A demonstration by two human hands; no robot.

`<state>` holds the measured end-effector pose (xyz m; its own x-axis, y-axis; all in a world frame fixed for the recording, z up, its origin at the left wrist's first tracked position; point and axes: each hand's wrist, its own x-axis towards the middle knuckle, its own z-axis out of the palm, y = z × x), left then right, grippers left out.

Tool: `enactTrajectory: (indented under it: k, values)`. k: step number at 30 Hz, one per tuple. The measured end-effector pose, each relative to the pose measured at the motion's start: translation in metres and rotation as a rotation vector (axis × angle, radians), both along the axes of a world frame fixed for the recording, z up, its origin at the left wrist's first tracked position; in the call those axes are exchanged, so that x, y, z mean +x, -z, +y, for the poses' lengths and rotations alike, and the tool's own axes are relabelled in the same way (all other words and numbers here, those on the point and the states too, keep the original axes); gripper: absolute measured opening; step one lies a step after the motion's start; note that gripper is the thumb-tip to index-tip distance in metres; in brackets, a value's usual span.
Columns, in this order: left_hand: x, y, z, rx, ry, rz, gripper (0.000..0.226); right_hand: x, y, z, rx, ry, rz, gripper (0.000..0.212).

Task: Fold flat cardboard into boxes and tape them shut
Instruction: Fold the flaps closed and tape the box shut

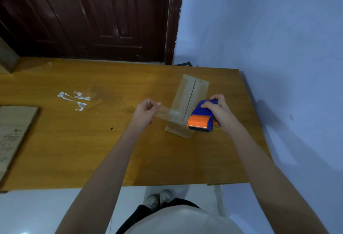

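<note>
A: Starting close in: both arms reach out over the table (74,150), and we're in the taping step. The box (187,103) is folded up and standing on the right half of the table, near its right edge.

B: Right hand (220,113) first. It's wrapped round the dispenser (202,117), blue body, orange front, held over the near right end of the box.

A: And the left hand (144,111)?

B: Curled in, pinching the free end of the tape (163,112) just off the box's left side. A clear strip runs from those fingertips across the near part of the box top to the dispenser.

A: Stuck down yet?

B: Can't tell. It crosses the seam (190,98), which shows as an open dark slit between the two flaps, running away from us.

A: So what does the next move need?

B: My guess: lower the strip flat, keep it taut, press it on, then cut it at the dispenser. Slack could wrinkle it.

A: Further out?

B: Flat cardboard (14,137) at the left edge, white scuffs (74,100) mid-table, and a dark door (92,14) behind.
</note>
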<state>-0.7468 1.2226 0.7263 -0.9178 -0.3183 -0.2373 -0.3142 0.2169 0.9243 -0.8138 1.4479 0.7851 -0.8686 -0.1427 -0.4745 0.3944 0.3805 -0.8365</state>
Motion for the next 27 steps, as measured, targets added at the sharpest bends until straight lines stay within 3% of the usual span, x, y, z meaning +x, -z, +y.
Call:
enactTrajectory:
  k: [9, 14, 21, 27]
  values:
    - [-0.004, -0.029, -0.005, -0.488, 0.093, 0.102, 0.026, 0.001, -0.001, -0.004, 0.017, -0.005, 0.024, 0.043]
    - [0.003, -0.027, -0.007, -0.491, 0.093, 0.067, 0.031, 0.0, 0.002, -0.003, 0.037, -0.012, 0.03, 0.042]
    - [0.002, -0.074, 0.011, -0.76, 0.208, 0.343, 0.025, -0.002, 0.01, -0.004, 0.066, -0.02, 0.053, 0.04]
    - [0.003, -0.086, 0.022, -0.675, 0.257, 0.418, 0.023, -0.005, 0.014, 0.002, 0.03, 0.014, 0.02, 0.039]
